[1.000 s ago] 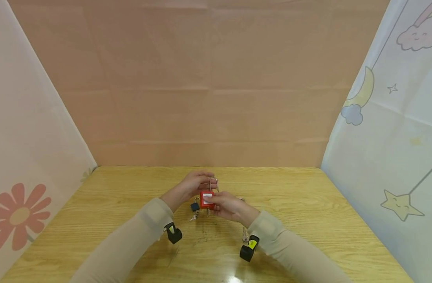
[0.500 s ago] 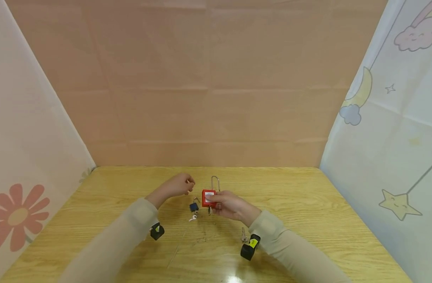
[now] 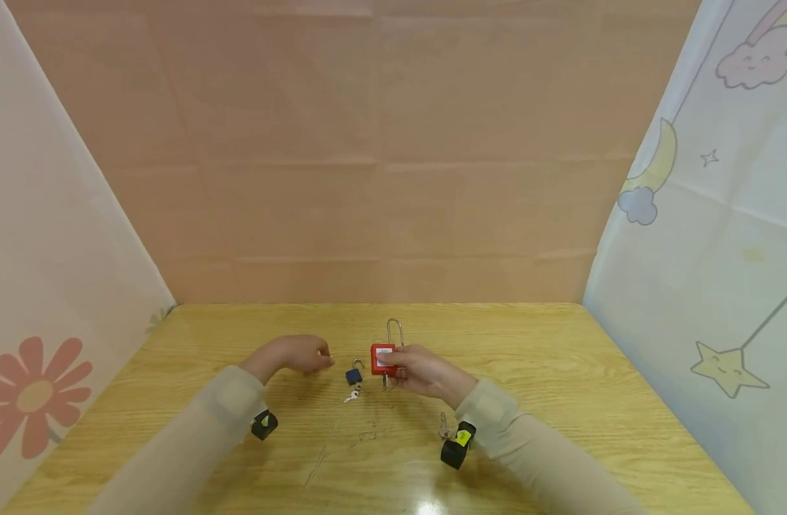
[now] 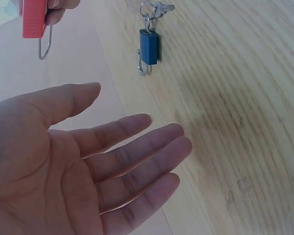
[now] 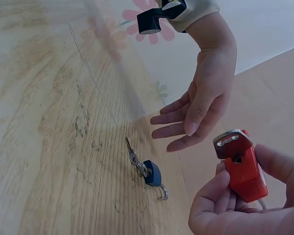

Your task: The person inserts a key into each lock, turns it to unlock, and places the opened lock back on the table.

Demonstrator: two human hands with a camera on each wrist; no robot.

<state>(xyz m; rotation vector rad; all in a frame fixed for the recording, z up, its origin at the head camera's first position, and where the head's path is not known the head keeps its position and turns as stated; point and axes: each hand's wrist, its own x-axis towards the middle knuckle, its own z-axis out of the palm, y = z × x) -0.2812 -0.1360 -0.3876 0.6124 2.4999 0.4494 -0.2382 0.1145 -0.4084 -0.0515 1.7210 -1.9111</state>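
Wood-grain tabletop (image 3: 529,357) across the lower frame, and we've got the red padlock (image 3: 383,360) just below centre, pinched in our R hand (image 3: 427,372). Blue padlock (image 3: 353,377) w/ keys (image 3: 351,395) lies just left of it; further left our L hand (image 3: 298,353), fingers loosely spread, holds nada. Risk, we'd guess: one-handed R grip slackens, red one drops ASAP.

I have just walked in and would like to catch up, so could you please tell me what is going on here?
A person's right hand is holding a red padlock up off the table. The left hand holds nothing. Between the two hands, an open blue padlock lies on the table with keys attached at its base. What looks like another key lies near the right sleeve.
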